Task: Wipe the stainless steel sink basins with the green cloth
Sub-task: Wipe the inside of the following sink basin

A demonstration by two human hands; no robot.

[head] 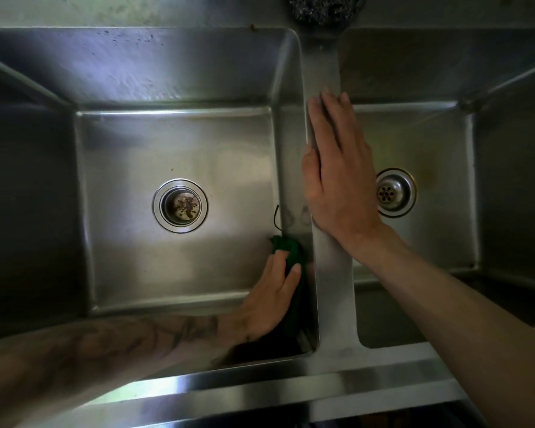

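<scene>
Two stainless steel basins fill the view. The left basin (173, 267) is large, with a round drain (180, 206) in its floor. The right basin (436, 143) has its own drain strainer (394, 193). My left hand (269, 298) is inside the left basin and presses the dark green cloth (292, 257) against the basin's right wall, near the front corner, fingers laid over it. A thread of the cloth trails upward along the wall. My right hand (337, 174) lies flat, fingers straight, on the divider (322, 66) between the basins.
A dark metal scouring pad (323, 7) sits on the back ledge above the divider. The sink's front rim (260, 393) runs along the bottom of the view. Specks of dirt mark the left basin's back wall and drain.
</scene>
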